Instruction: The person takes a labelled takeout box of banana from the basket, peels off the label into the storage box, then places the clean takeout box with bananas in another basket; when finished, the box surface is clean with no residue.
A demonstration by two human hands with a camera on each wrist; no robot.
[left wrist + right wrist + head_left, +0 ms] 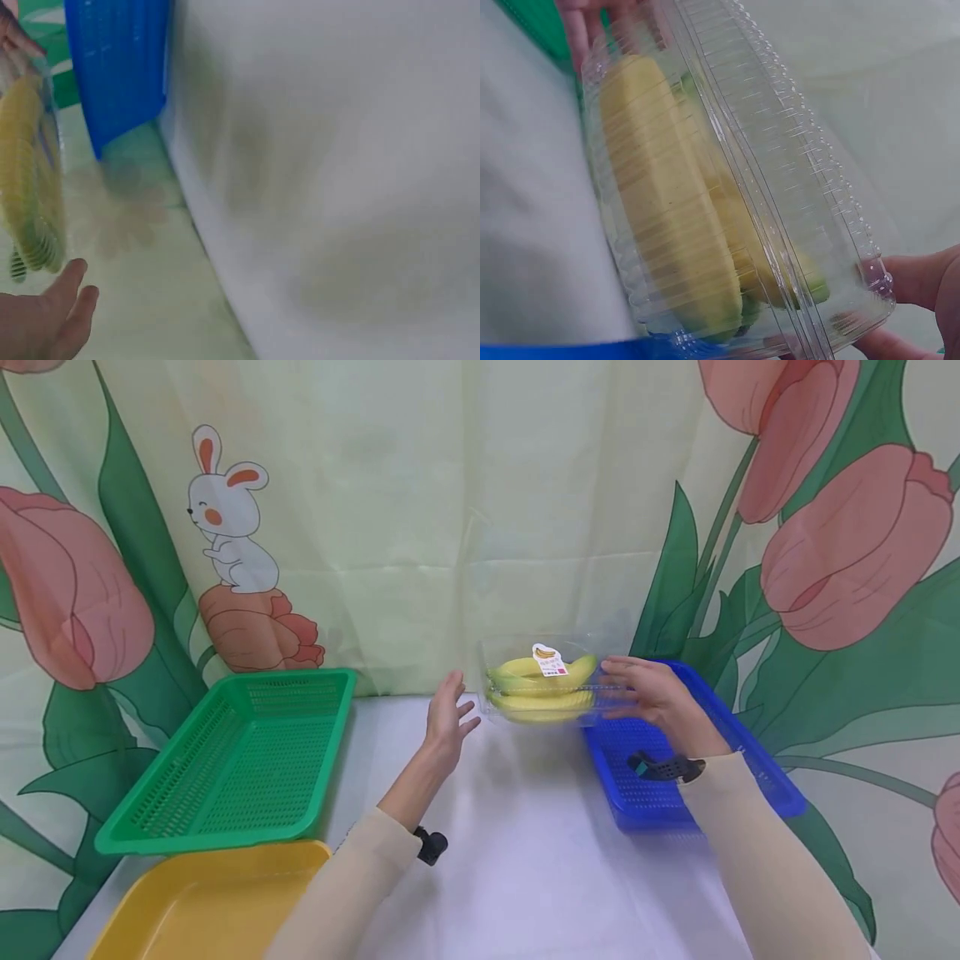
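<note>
Cream knit sleeves run up from the bottom edge of the head view, each with a black strap at the wrist. Beside the left sleeve sits a smooth yellow tray [202,902] with rounded corners, and behind it a green basket [232,760] of perforated plastic mesh, rectangular with flared walls. Both rest on the white bench [525,852], whose surface looks matte and plain.

The right hand [652,693] grips a clear clamshell box [543,689] by its right end, fingers [915,277] curled round the ribbed rim, as the right wrist view shows. The box is thin, glossy moulded plastic with ridged edges, held off the bench just above the near left corner of a blue basket [750,752], which is mesh like the green one. Inside lie curved yellow bananas [540,685] with greenish tips, and a small white sticker [550,661] sits on the lid.

The left hand [448,718] hovers just left of the box, palm towards it, fingers [71,289] straight and slightly spread, holding nothing and not touching the plastic.

Behind everything hangs a soft fabric backdrop [480,527] printed with pink tulips, green leaves and a white cartoon rabbit [228,518].
</note>
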